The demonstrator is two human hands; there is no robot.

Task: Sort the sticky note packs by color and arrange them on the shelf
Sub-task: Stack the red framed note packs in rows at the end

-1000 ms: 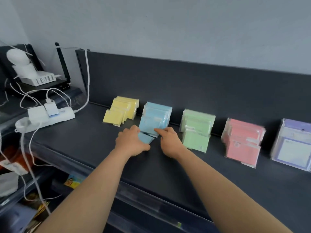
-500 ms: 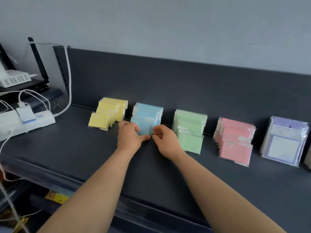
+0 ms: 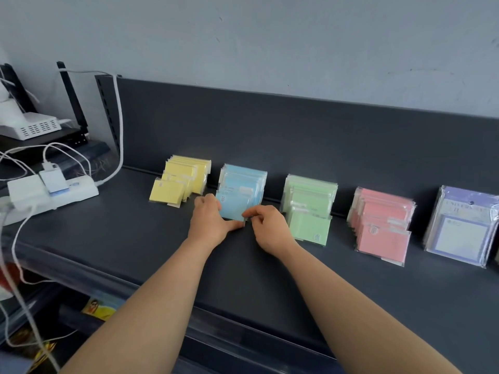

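Note:
Five rows of sticky note packs lean against the back panel of the dark shelf (image 3: 135, 238): yellow (image 3: 183, 182), blue (image 3: 243, 184), green (image 3: 310, 209), pink (image 3: 383, 225) and purple (image 3: 464, 228). At the front of the blue row stands a small blue pack (image 3: 232, 209). My left hand (image 3: 210, 222) grips its left edge with the thumb under its bottom edge. My right hand (image 3: 267, 225) pinches its lower right corner with curled fingers.
A white power strip (image 3: 54, 193) with plugged chargers and white cables (image 3: 118, 130) lies at the shelf's left end. A white device (image 3: 29, 128) sits on a black stand further left. Below the shelf's front lip (image 3: 243, 330) are more goods.
The front blue pack went from lying low under my hands to standing against the blue row. Both hands shifted to hold its sides. The view swung slightly.

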